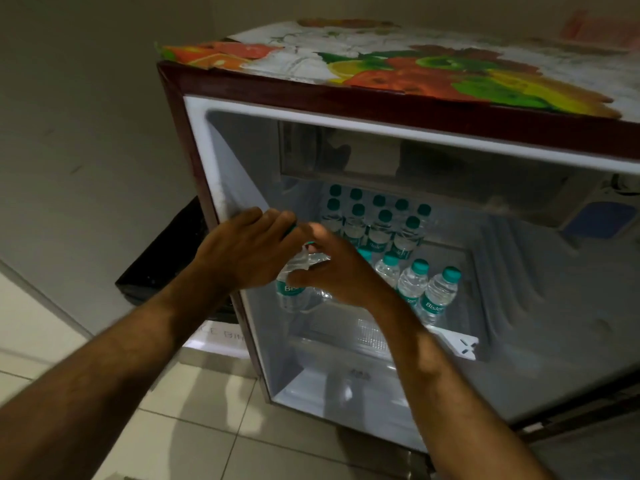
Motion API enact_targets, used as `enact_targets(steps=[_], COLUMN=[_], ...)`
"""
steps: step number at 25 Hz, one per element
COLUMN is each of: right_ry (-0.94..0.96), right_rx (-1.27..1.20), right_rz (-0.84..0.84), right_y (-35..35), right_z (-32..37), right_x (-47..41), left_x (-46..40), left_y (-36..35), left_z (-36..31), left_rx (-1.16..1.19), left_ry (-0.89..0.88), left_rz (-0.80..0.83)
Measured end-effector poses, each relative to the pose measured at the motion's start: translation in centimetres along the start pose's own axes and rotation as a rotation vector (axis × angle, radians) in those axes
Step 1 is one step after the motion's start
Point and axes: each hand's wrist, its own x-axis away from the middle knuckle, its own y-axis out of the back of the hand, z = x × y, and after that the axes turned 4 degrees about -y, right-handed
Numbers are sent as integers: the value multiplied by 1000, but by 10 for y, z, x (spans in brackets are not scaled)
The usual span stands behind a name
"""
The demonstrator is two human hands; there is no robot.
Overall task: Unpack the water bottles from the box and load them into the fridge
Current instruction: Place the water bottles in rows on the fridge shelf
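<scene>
Bottles (292, 289) hang upright, gripped at the necks by left hand (242, 251) and right hand (332, 268), above the shelf's (460, 344) bare left front.

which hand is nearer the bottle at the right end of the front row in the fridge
Right. The right hand is just left of that bottle, with two other bottles between. The left hand is further left, at the fridge's left wall.

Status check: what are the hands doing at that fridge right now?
Left hand and right hand gripping bottles at the fridge shelf front. Rows already stocked behind. Nothing blocking.
</scene>
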Motion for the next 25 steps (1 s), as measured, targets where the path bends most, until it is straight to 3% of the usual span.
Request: enact_targets(steps=[3, 6, 11, 16, 19, 21, 23, 25], right_ry=[-3, -23, -303, -246, -260, -263, -309, -452], right_rx=[24, 41, -498, -628, -429, -206, -1, 209], right_rz=[-93, -197, -639, -1015, -1248, -1317, -1290, -1162], right_y=[-7, 7, 58, 99, 120, 136, 155, 174], right_z=[8, -1, -27, -41, -48, -56, -68, -87], right_x=[1, 4, 9, -4, -12, -11, -14, -18], left_x=[-2, -1, 0, 0, 0, 1, 1, 1], left_y=[2, -2, -8, -7, -8, -9, -10, -10], left_z=[-2, -4, -5, -6, -6, -7, -8, -8], left_rx=[73, 17, -15, -41, -37, -44, -63, -76], left_ry=[50, 96, 97, 94, 105, 116, 119, 119], left_rz=[23, -99, -213, -257, -269, -280, -286, -296])
